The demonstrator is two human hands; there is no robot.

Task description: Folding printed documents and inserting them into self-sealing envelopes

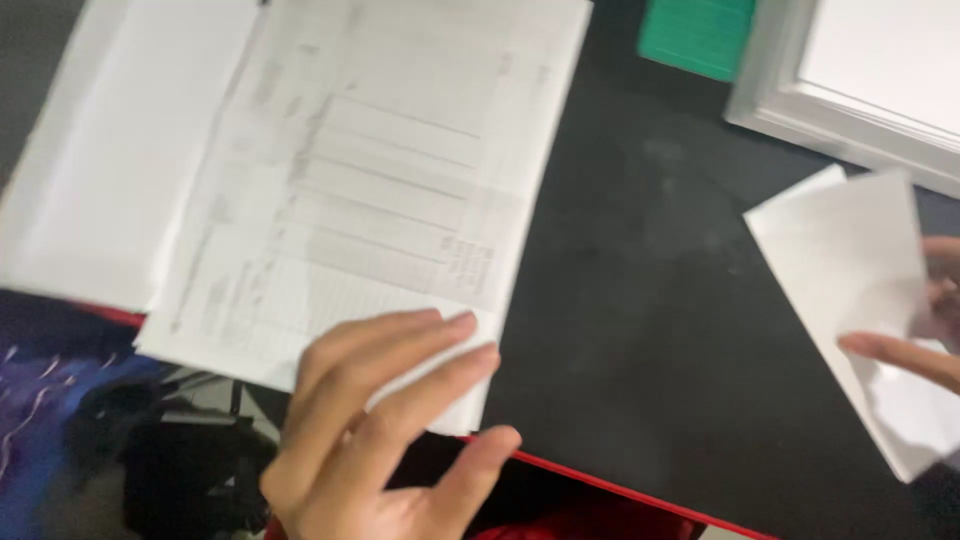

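My left hand point(385, 430) lies with fingers apart on the near corner of a printed sheet point(380, 170) with tables of lines, which tops a stack of white paper point(110, 150) on the black table point(640, 300). The stack's near corner hangs over the table's red front edge. At the right edge of the view my right hand point(925, 320) holds a blank white sheet point(860, 270), thumb under it and a finger across it. Most of that hand is out of frame. The picture is blurred.
A green flat object point(700, 35) lies at the far edge of the table. A grey-white tray of paper point(860, 70) sits at the far right. Below the table's red edge point(600, 485) are dark and purple things.
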